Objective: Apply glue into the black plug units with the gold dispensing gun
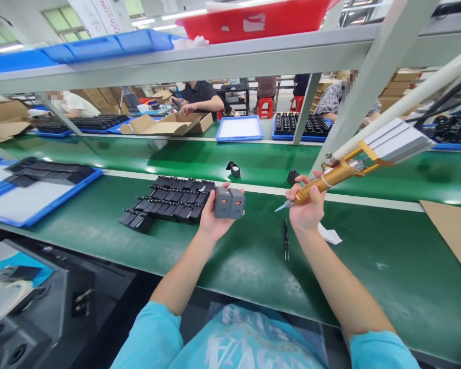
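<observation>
1. Where the head view looks down over the work, a dull green bench point(246, 266) fills the near half, its surface marked with pale, scuffed patches.
2. Left hand point(212, 225): fingers curled round two grey blocks point(229, 204), side by side and touching, held above the bench with small orange marks facing the camera.
3. Right hand point(307, 212): closed round a gold dispenser point(326, 180), whose pale blue tip point(281, 207) points left towards the blocks, well apart from them.
4. Between the forearms lie black tweezers point(286, 241); a white paper scrap point(331, 236) sits just beside the right wrist.
5. Left of the blocks, black parts point(172, 200) lie in slanting rows. Further left, a blue tray point(63, 199) with a pale base bears more dark pieces.
6. A white strip point(369, 201) separates the bench from a glossier green surface point(184, 159) (lamp glare shows on it), where two small black pieces point(235, 171) lie apart.
7. Right edge: a cardboard sheet point(453, 233), flat on the bench.
8. Room: overhead, a grey shelf point(200, 64) carries a red bin point(261, 23) and blue trays. Across the way, a person in a black top point(200, 97) works at an open carton point(165, 127); red stools point(265, 107) stand behind.
</observation>
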A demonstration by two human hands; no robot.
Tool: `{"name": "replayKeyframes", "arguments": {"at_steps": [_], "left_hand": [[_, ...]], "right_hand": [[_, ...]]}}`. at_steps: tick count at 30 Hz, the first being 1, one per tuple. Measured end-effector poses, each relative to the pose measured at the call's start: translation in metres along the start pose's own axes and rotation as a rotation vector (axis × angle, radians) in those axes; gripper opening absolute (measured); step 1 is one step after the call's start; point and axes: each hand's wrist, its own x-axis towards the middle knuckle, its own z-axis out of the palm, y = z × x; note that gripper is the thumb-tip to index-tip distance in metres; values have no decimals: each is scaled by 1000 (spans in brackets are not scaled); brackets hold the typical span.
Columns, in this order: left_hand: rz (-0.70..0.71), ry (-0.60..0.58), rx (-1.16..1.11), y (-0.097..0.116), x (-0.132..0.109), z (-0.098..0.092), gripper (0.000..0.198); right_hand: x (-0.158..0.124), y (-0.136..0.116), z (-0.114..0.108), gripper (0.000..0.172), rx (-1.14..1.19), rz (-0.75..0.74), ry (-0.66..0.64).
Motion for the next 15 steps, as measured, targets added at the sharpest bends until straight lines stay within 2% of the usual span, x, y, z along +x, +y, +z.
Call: {"name": "replayKeyframes", "arguments": {"at_steps": [4, 11, 15], "left_hand": [[39, -2, 9, -1, -16, -5, 42], [170, 53, 495, -6, -38, -27, 67], [269, 70, 574, -2, -53, -46, 71]], "right_hand": [[1, 0, 0, 36, 1, -19, -4], [1, -2, 1, 33, -45, -27, 7], [5, -1, -1, 30, -144, -53, 55]]}}
